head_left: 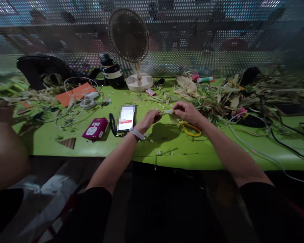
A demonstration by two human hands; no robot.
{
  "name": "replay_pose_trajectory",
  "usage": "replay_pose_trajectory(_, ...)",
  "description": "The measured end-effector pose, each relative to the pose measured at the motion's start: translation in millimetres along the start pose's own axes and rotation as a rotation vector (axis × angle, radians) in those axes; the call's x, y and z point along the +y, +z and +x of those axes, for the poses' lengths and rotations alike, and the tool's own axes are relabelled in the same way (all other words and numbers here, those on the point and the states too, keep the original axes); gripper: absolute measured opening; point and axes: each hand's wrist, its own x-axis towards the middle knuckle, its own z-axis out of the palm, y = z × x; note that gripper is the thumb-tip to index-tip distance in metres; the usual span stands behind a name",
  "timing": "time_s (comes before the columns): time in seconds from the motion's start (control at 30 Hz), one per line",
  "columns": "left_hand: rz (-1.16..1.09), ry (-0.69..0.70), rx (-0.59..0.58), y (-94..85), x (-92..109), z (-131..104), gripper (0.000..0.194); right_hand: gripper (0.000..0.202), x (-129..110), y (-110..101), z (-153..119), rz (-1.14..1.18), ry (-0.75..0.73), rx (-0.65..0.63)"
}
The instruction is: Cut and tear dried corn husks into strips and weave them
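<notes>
A pale, leafy strip like corn husk (167, 111) is stretched between my two hands over the green table. My left hand (152, 118), with a light band on its wrist, is closed on the strip's left end. The fingers of my right hand (186, 109) pinch its right end. Just below my right hand lies a yellow loop-shaped thing (192, 129), perhaps scissor handles. Left of my left hand is a lit phone (126, 118), its screen partly blurred out. A purple box-shaped device (95, 129) sits further left.
A fan (139, 82) and a black bottle (114, 75) stand along the perforated metal screen (182, 44). Heaps of dried husks (223, 98) cover the right side. Cables (255, 152) cross the table (177, 161). At far left is another person's arm (7, 148).
</notes>
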Motion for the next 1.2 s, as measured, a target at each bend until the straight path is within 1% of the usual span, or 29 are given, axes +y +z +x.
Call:
replay_pose_trajectory(0.07,0.044,0.025,-0.021,-0.6,1,-1,0.033,0.010,-2,0,0,-0.014,0.009,0.012)
replay_pose_trajectory(0.17,0.070,0.164,-0.075,1.0,6,-4,0.019,0.008,-5,2,-1,0.015,0.048,-0.015)
replay_pose_trajectory(0.23,0.055,0.225,-0.071,2.7,6,-5,0.016,0.008,-7,3,-2,0.055,0.093,-0.035)
replay_pose_trajectory(0.3,0.069,0.237,-0.043,3.5,4,-5,0.018,0.009,-9,4,-4,0.080,0.139,-0.053)
replay_pose_trajectory(0.37,0.122,0.239,-0.010,3.1,-1,-4,0.021,0.012,-11,5,-6,0.124,0.175,-0.113)
replay_pose_trajectory(0.43,0.157,0.242,0.008,2.6,-3,-3,0.023,0.017,-13,6,-7,0.185,0.182,-0.184)
replay_pose_trajectory(0.5,0.155,0.247,0.002,3.0,-4,-4,0.025,0.023,-14,9,-8,0.204,0.166,-0.206)
replay_pose_trajectory(0.57,0.138,0.257,-0.016,4.7,-2,-5,0.028,0.027,-15,14,-8,0.207,0.155,-0.186)
replay_pose_trajectory(0.67,0.115,0.259,-0.033,8.4,0,-7,0.034,0.026,-15,20,-8,0.282,0.166,-0.165)
replay_pose_trajectory(0.73,0.080,0.244,-0.031,10.6,1,-8,0.037,0.026,-14,22,-7,0.320,0.163,-0.125)
replay_pose_trajectory(0.83,-0.002,0.197,-0.016,12.6,4,-9,0.038,0.025,-11,22,-6,0.303,0.129,0.009)
replay_pose_trajectory(0.93,-0.051,0.118,-0.007,12.0,7,-10,0.039,0.025,-7,18,-3,0.271,0.102,0.164)
replay_pose_trajectory(1.0,-0.077,0.078,-0.004,10.2,9,-9,0.040,0.025,-6,14,-2,0.271,0.113,0.225)
replay_pose_trajectory(1.03,-0.084,0.075,-0.003,9.1,10,-9,0.040,0.025,-6,12,-2,0.275,0.124,0.233)
replay_pose_trajectory(1.1,-0.056,0.118,-0.002,6.9,10,-8,0.034,0.024,-6,11,-2,0.266,0.131,0.200)
replay_pose_trajectory(1.2,0.043,0.270,0.008,5.3,7,-7,0.013,0.020,-7,14,-5,0.168,0.071,0.136)
